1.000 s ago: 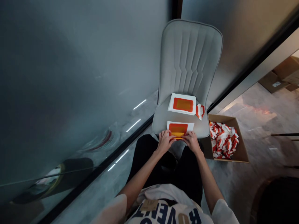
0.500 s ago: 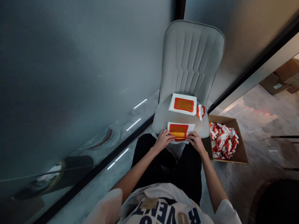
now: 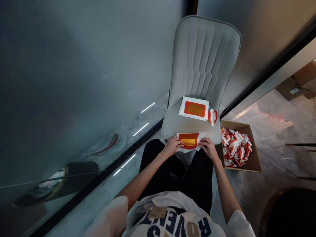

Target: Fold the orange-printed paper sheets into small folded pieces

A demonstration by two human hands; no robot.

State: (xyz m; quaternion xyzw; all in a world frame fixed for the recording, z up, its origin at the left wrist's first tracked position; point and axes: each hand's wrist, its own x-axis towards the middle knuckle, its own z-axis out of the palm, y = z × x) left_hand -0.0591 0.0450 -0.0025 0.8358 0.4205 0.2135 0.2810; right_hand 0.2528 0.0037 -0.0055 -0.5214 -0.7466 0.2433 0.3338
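Note:
A white paper sheet (image 3: 189, 141) with an orange-red block and a yellow-gold rectangle printed on it lies over the front edge of the grey chair seat (image 3: 170, 126). My left hand (image 3: 172, 146) grips its left side, fingers closed on the edge. On the opposite side, my right hand (image 3: 207, 146) pinches the right edge. The sheet looks bent where it hangs toward my knees. Farther back on the seat rests a stack of similar printed sheets (image 3: 194, 108). Beside that stack is a small folded red-and-white paper piece (image 3: 212, 117).
To the right of the chair, an open cardboard box (image 3: 255, 148) holds many folded red-and-white paper pieces (image 3: 237, 148). A glass wall (image 3: 86, 82) runs along the left. More cardboard boxes (image 3: 291, 88) stand at the far right, and a dark round object (image 3: 291, 214) is at lower right.
The sheet's far edge has come down toward me, so less of it shows beyond my hands. Both hands keep hold of its sides. The view has shifted slightly.

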